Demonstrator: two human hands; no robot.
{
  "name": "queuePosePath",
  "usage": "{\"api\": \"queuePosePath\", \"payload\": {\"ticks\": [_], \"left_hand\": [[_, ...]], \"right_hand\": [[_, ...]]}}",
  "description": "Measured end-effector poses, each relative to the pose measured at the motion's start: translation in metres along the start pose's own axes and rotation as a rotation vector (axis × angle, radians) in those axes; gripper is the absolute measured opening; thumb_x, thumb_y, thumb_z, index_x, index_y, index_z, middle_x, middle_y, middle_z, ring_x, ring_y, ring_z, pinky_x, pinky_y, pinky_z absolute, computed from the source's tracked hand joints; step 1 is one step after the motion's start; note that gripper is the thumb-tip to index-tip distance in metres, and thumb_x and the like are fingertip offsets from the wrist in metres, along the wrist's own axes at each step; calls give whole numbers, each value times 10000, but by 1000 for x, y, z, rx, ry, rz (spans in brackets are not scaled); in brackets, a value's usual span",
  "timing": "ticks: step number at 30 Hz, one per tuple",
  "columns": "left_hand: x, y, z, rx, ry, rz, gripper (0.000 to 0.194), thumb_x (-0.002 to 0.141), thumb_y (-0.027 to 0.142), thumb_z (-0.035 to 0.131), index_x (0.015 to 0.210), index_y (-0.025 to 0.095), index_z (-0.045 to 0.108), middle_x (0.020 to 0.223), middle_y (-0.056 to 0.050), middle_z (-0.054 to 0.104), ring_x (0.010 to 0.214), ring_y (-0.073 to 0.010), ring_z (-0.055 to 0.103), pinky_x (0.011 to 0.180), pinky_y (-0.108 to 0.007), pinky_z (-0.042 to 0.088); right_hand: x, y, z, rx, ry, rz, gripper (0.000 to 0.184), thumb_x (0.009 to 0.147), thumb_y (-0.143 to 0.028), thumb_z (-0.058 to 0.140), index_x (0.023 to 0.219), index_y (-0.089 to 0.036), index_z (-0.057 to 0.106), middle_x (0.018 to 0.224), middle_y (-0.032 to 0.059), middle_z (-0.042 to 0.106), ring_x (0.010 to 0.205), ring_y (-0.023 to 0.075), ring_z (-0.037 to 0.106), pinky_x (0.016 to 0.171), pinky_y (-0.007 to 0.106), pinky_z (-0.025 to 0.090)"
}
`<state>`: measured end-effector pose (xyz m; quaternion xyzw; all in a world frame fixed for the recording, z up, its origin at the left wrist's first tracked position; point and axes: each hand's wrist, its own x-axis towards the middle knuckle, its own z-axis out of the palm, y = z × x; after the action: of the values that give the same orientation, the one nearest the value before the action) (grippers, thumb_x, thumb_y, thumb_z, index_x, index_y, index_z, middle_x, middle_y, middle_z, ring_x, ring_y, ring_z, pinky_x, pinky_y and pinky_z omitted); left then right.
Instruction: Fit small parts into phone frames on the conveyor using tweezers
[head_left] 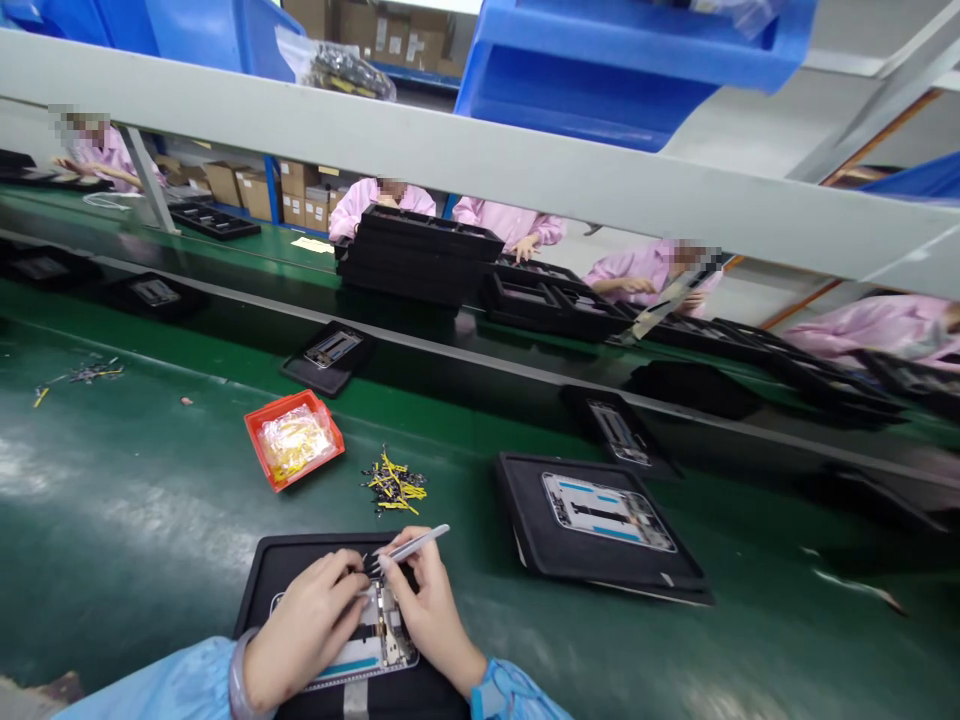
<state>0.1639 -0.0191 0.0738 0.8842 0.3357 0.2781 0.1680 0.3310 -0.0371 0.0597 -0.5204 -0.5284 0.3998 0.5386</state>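
Phone frame (382, 640) sits in a black tray (259, 580) at the near edge of the green workbench (127, 480). From the head view, we note the right hand (431, 610) pinching slim white tweezers (412, 545) over the frame. Left hand (304, 625) curls across it, fingers bunched; we cannot tell whether they pinch anything. Toward the far side: orange tray (292, 440) of yellow-tagged parts, loose parts pile (394, 482), second black tray (525, 500) holding another frame. Co-workers in pink (382, 200) sit beyond the line.
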Motion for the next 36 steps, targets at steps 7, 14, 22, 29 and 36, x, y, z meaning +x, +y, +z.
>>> {"api": "queuePosePath", "payload": {"ticks": [7,14,22,29,36], "left_hand": [[-3,-3,0,-103,-5,-187,132,835,138,426,827,215,534,894,-39,593,752,-155,643,686,-238,553],[-2,-3,-2,-116,2,-212,165,838,125,413,797,212,548,914,-48,580,773,-160,648,707,-248,555],[-1,-6,-5,-155,-29,-231,171,826,106,434,764,202,561,905,-48,572,771,-159,628,720,-256,543],[3,-10,-9,-156,-59,-246,144,777,85,527,741,200,604,850,-26,573,790,-164,618,719,-252,526],[1,-9,-13,-82,-85,-290,104,767,111,578,729,205,602,847,15,601,692,-115,625,639,-181,490]], "right_hand": [[-5,2,0,-46,-14,-22,156,872,-366,576,896,-228,508,812,30,598,756,193,616,702,315,498],[-6,2,1,-79,-52,-29,91,859,-292,567,899,-223,525,820,38,615,780,201,629,721,317,501],[-3,-2,0,-98,-81,-43,52,840,-258,565,874,-225,542,814,39,645,771,205,645,706,313,506],[0,-5,1,-77,-111,2,82,818,-272,606,805,-224,540,763,27,676,731,193,665,672,283,515],[4,-7,-2,-89,-148,-67,141,833,-311,636,763,-197,679,765,48,728,747,204,686,708,283,527]]}}
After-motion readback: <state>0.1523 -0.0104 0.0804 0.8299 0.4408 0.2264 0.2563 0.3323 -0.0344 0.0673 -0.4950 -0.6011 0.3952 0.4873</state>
